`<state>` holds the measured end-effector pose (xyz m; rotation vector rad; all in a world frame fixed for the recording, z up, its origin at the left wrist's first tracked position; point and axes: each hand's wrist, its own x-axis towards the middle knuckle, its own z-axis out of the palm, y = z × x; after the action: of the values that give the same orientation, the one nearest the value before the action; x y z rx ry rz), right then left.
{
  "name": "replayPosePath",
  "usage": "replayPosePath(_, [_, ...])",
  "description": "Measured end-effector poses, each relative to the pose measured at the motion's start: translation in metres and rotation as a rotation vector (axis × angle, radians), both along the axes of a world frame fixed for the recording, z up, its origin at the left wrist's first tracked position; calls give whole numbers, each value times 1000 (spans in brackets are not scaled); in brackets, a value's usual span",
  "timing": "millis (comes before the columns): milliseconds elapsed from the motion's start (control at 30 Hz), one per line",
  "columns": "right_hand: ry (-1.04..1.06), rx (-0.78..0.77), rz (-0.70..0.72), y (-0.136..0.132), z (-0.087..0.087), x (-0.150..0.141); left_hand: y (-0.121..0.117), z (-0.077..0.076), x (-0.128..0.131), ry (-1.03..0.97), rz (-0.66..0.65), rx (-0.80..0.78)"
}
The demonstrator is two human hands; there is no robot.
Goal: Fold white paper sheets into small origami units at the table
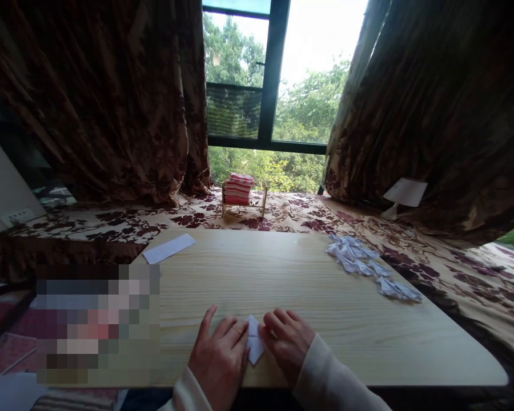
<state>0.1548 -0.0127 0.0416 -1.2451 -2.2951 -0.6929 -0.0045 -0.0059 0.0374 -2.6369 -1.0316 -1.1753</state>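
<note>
A small white folded paper (pixel 254 347) lies near the front edge of the wooden table, pointed at both ends, with a crease across its middle. My left hand (pixel 223 354) presses its left side; the thumb is hidden and one finger sticks up away from the rest. On the other side, my right hand (pixel 289 341) has its fingers curled and pinches the paper's right edge. Several folded white paper pieces (pixel 353 254) are clustered at the table's far right. A flat stack of white paper strips (pixel 169 249) rests at the far left corner.
Beyond the pale wooden table (pixel 257 274) is a ledge with floral cloth (pixel 291 208). On it stand a small rack (pixel 263 202) with folded red-and-white cloths (pixel 239 188) and a white lamp (pixel 406 192). A blurred patch covers the left side.
</note>
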Motion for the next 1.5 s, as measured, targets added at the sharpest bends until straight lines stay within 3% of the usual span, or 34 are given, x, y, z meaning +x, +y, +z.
replayPosePath(267, [13,69,44,-6,0,8,0,-1,0,19,1,6])
replayPosePath(433, [69,0,-14,-20,1,9,1,-4,1,16,-2,47])
replayPosePath(733, [74,-187,-50,-23,0,4,2,11,-10,-26,-26,-134])
replayPosePath(1067, [115,-92,-22,-20,-2,4,3,8,-11,-27,79,-129])
replayPosePath(1500, [223,-91,-107,-26,-16,1,5,-4,-19,-55,71,-21])
